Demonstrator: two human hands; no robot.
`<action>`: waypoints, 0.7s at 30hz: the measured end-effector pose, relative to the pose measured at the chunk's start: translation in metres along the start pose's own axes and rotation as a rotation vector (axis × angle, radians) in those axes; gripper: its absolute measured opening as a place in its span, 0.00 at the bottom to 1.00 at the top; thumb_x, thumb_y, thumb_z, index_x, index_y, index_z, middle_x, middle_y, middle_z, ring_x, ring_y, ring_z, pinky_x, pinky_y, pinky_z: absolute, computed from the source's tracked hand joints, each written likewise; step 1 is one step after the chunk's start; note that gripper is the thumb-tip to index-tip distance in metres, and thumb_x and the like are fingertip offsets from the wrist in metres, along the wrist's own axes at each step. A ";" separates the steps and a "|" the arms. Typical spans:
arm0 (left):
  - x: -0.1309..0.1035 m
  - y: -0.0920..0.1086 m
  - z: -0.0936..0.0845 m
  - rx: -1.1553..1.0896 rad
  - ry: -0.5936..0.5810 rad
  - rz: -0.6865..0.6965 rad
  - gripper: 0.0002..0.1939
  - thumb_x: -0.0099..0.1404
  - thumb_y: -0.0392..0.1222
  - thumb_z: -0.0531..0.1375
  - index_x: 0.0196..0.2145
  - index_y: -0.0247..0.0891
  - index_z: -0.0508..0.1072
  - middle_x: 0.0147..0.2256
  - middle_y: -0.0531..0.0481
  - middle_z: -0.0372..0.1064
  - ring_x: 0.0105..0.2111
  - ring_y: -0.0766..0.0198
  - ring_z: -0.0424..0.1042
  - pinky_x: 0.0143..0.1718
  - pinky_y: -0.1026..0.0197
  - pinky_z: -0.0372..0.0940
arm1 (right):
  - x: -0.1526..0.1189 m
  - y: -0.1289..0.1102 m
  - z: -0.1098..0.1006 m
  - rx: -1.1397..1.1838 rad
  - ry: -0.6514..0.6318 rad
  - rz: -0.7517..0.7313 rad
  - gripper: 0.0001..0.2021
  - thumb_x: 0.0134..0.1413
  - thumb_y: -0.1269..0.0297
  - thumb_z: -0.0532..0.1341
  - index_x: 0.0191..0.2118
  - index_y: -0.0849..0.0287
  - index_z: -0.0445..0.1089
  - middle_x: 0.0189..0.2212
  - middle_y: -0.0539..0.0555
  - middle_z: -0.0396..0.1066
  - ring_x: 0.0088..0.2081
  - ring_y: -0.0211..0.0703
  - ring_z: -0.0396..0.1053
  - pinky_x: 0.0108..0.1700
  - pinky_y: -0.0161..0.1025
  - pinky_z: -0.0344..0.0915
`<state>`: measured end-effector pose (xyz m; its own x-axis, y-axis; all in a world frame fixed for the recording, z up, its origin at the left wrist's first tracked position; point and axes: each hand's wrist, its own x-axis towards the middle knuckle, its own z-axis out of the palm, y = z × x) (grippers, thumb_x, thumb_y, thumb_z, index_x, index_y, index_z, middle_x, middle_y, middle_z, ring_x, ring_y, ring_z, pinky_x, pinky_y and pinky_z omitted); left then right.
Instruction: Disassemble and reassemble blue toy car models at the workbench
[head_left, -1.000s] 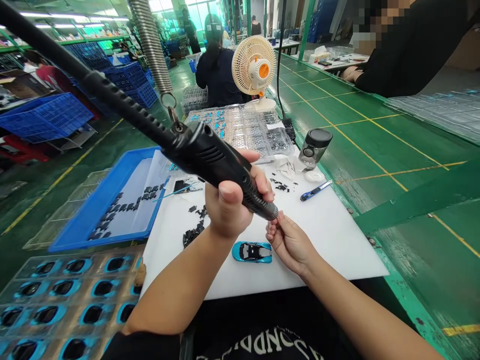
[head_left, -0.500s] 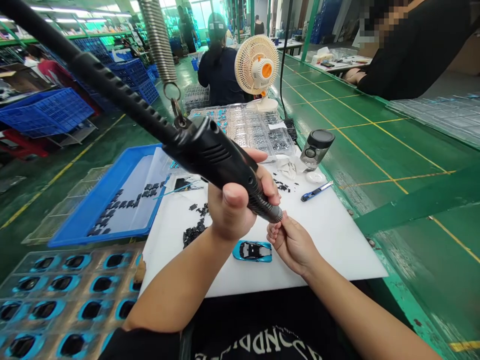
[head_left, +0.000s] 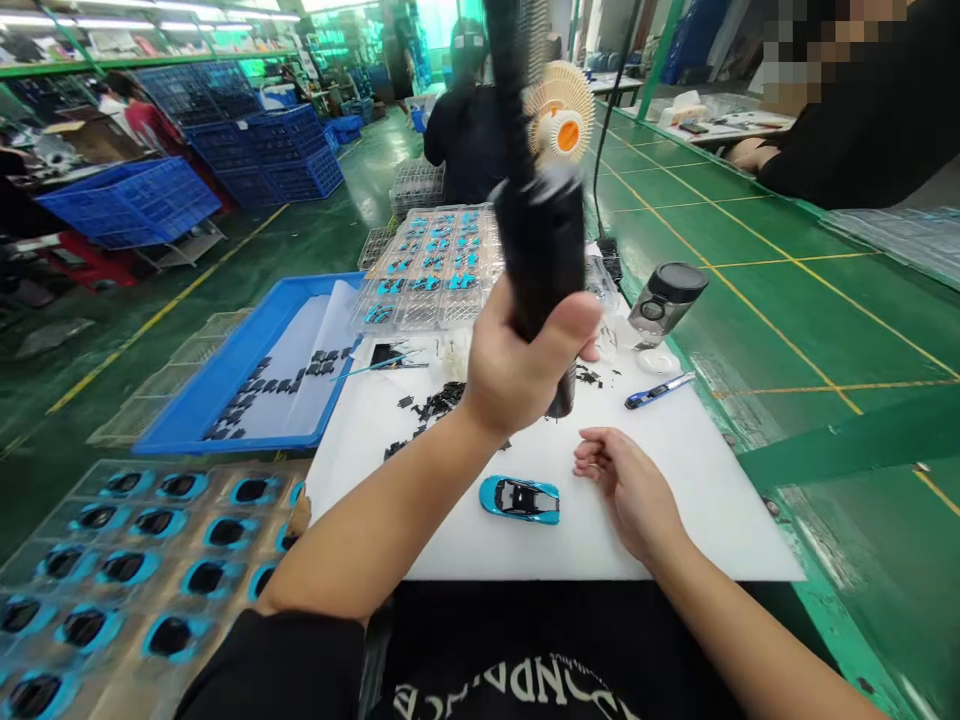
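Observation:
A black electric screwdriver, blurred by motion, is held nearly upright over the table. My left hand is wrapped around its body, and the tip points down. My right hand rests low over the white board, apart from the tool, fingers loosely bent with nothing visible in them. Between my forearms a blue toy car with a black and silver top lies on the board. Small black plastic parts are heaped behind my left forearm, partly hidden by it.
The white board also bears a blue utility knife and a dark-lidded jar. Left of it are a blue tray and clear trays of blue car shells. A fan and filled parts trays stand behind.
My left hand has swung the screwdriver from a slant to nearly upright. My right hand has come off its tip and moved right and slightly down. The view has shifted a little.

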<state>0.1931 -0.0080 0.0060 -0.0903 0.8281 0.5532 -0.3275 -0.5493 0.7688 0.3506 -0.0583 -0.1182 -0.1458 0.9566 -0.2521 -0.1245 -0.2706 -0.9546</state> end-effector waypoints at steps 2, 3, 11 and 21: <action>0.011 -0.003 -0.002 0.118 0.046 -0.004 0.21 0.58 0.56 0.65 0.41 0.40 0.68 0.29 0.55 0.68 0.26 0.67 0.73 0.30 0.62 0.70 | -0.005 0.004 -0.004 -0.228 -0.063 -0.100 0.15 0.56 0.50 0.64 0.43 0.54 0.71 0.39 0.55 0.69 0.42 0.49 0.66 0.51 0.49 0.63; 0.017 -0.005 -0.002 0.157 0.054 0.001 0.20 0.58 0.52 0.67 0.43 0.40 0.68 0.31 0.54 0.68 0.30 0.65 0.75 0.33 0.62 0.70 | -0.008 0.007 -0.004 -0.408 -0.141 -0.201 0.16 0.54 0.53 0.66 0.45 0.55 0.71 0.43 0.57 0.69 0.45 0.52 0.65 0.53 0.51 0.62; 0.040 0.001 -0.009 0.316 0.072 0.000 0.26 0.62 0.43 0.61 0.55 0.39 0.58 0.48 0.49 0.66 0.55 0.57 0.69 0.53 0.52 0.64 | -0.004 0.030 0.025 -1.225 -0.439 -0.738 0.26 0.53 0.52 0.66 0.54 0.62 0.67 0.45 0.66 0.69 0.45 0.62 0.66 0.47 0.59 0.66; -0.144 0.010 -0.100 0.855 -0.305 0.116 0.34 0.56 0.56 0.67 0.56 0.40 0.67 0.46 0.39 0.70 0.43 0.51 0.72 0.41 0.49 0.73 | 0.003 0.005 -0.001 -0.594 -0.792 -0.430 0.22 0.54 0.50 0.65 0.50 0.59 0.69 0.39 0.59 0.70 0.37 0.48 0.69 0.40 0.42 0.66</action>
<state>0.1090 -0.1219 -0.0977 0.2132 0.7639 0.6090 0.4874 -0.6235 0.6114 0.3506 -0.0563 -0.1242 -0.8236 0.5594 0.0933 0.1480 0.3708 -0.9168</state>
